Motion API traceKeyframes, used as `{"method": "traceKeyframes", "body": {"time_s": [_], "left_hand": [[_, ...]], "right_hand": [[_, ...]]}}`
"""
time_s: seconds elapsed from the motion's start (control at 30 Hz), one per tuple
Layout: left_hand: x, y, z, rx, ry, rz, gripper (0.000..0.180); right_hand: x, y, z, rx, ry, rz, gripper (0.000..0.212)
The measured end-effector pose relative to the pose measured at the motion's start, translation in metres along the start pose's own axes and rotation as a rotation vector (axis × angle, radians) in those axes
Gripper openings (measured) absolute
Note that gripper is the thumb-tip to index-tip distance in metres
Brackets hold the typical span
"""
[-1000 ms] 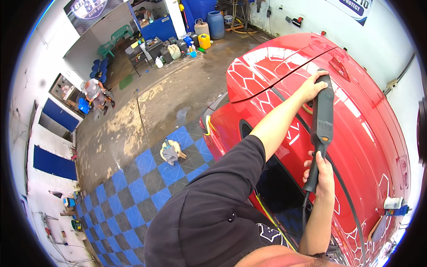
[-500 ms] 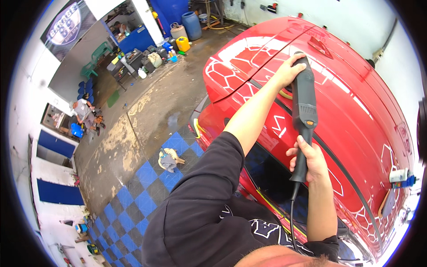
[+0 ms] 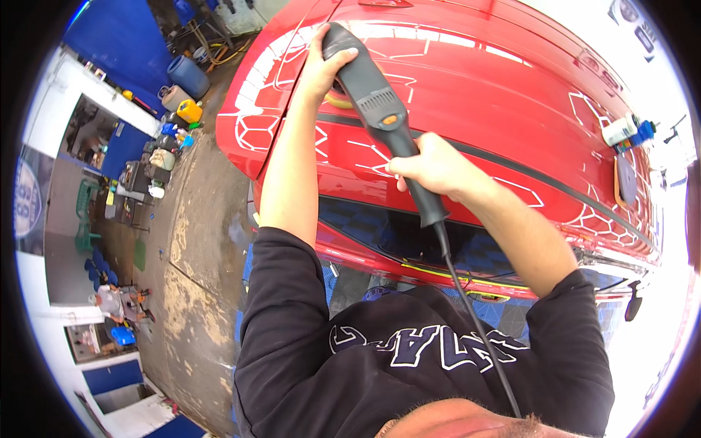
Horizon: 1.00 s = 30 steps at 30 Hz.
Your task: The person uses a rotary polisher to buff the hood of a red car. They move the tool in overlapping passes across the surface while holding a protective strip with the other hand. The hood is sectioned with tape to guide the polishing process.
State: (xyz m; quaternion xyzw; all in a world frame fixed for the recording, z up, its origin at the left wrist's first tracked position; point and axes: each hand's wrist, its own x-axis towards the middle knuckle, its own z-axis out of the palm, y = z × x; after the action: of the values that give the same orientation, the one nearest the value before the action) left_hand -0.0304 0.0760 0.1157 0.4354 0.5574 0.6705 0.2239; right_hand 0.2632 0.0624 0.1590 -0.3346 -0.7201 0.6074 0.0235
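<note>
A black-and-grey electric car polisher [image 3: 378,106] lies slantwise over the red car roof [image 3: 467,87]. My left hand [image 3: 326,64] is wrapped over its front head, thumb across the top. My right hand [image 3: 432,169] grips the rear handle. Under the head, part of a yellow polishing pad [image 3: 337,100] shows at the roof; the rest is hidden. The power cord [image 3: 475,321] runs from the handle down over my dark shirt. A black trim strip [image 3: 504,162] crosses the roof beside the tool, with dark side glass [image 3: 380,226] below it.
A white bottle [image 3: 619,130] and a blue one [image 3: 644,133] stand on the car's right part, near a dark flat pad [image 3: 625,179]. A blue barrel [image 3: 188,77] and a yellow jerrycan [image 3: 190,111] stand far left. A person [image 3: 117,303] sits at the left wall.
My view has turned, so the car lies more crosswise. The polisher now tilts with its head to the upper left. Both hands keep their hold; my right forearm now comes from the right.
</note>
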Motion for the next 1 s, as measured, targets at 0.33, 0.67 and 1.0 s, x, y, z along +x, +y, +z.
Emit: {"method": "traceKeyframes", "body": {"time_s": [0.33,0.67,1.0], "left_hand": [[0.026,0.007,0.071,-0.015,0.000,-0.015,0.100],[0.044,-0.002,0.211,-0.106,-0.231,-0.044,0.114],[0.055,-0.007,0.363,-0.059,-0.420,0.054,0.111]], "right_hand": [[-0.015,-0.022,-0.067,-0.408,0.187,0.021,0.034],[-0.077,0.030,-0.136,-0.349,0.373,0.127,0.037],[-0.150,0.077,-0.178,0.059,0.563,0.198,0.044]]}}
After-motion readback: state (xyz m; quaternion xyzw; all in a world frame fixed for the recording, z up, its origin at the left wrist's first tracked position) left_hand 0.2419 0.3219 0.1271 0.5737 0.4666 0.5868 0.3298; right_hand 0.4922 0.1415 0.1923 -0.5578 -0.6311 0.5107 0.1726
